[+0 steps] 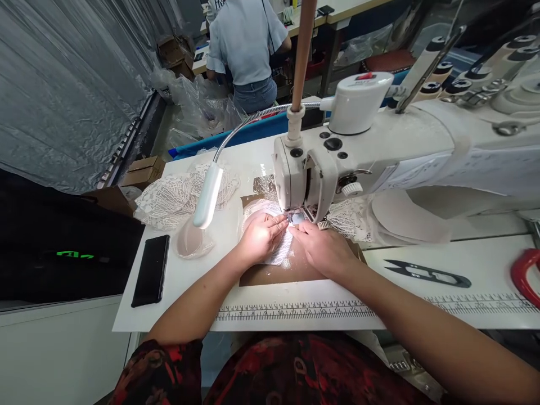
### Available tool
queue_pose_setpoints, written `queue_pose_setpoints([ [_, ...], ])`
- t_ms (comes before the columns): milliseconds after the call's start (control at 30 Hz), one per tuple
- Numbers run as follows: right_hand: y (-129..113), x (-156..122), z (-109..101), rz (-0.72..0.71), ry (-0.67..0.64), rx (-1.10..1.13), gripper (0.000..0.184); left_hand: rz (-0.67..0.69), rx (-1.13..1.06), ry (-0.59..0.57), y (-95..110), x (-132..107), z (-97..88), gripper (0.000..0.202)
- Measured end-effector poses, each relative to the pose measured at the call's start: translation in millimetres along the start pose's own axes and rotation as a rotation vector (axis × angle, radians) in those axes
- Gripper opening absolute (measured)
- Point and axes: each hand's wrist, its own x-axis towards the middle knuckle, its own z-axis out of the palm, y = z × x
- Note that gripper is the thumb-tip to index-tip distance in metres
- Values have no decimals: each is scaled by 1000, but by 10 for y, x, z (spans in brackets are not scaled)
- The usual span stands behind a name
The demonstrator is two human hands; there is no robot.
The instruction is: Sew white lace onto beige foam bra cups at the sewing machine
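A piece of white lace fabric (280, 254) lies under the needle area of a white sewing machine (291, 174), lit by a lamp. My left hand (262, 233) rests on the lace at its left, fingers pressed together and reaching to the presser foot (294, 217). From the right, my right hand (324, 245) closes on the edge of the same fabric, its index finger close to the foot. The fingertips of both hands nearly meet there. Beneath the fabric is a brown sheet (257, 275) on the white table. The needle tip is too small to make out.
Lace cups (164, 199) are piled at the left, near a gooseneck lamp (208, 197) and a black phone (151, 271). Right of my hands are beige pads (409, 216), thread snips (428, 274) and red-handled scissors (521, 275). A person (244, 50) sits beyond the table.
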Motion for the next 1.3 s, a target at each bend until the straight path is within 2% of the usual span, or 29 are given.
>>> queue_pose_setpoints([
  [267, 19, -29, 63, 3, 68, 12, 42, -88, 71, -4, 22, 21, -6, 36],
  [500, 46, -40, 201, 4, 188, 24, 39, -198, 254, -123, 90, -30, -77, 46],
  [700, 77, -23, 279, -12, 272, 46, 37, -363, 344, -154, 223, -103, -243, 44],
  [800, 92, -18, 283, -24, 297, 60, 36, -433, 277, -155, 242, -290, -452, 39],
  [900, 99, -23, 270, -31, 293, 71, 36, -509, 262, -29, 150, -614, -725, 39],
  [967, 100, -26, 256, -28, 287, 72, 36, -659, 377, 107, 24, -859, -906, 39],
  [1033, 97, -24, 240, -21, 285, 77, 36, -882, 523, 139, -115, -1080, -1045, 38],
  [1067, 95, -22, 233, -20, 282, 82, 36, -968, 571, 113, -175, -1171, -1088, 35],
  [1133, 91, -17, 225, -23, 270, 99, 36, -1041, 604, 67, -254, -1305, -1118, 26],
  [1200, 92, -18, 225, -24, 260, 134, 36, -1029, 597, 56, -267, -1382, -1101, 19],
  [1300, 117, -50, 212, -22, 281, 278, 33, -991, 596, 97, -160, -1456, -1093, 18],
])
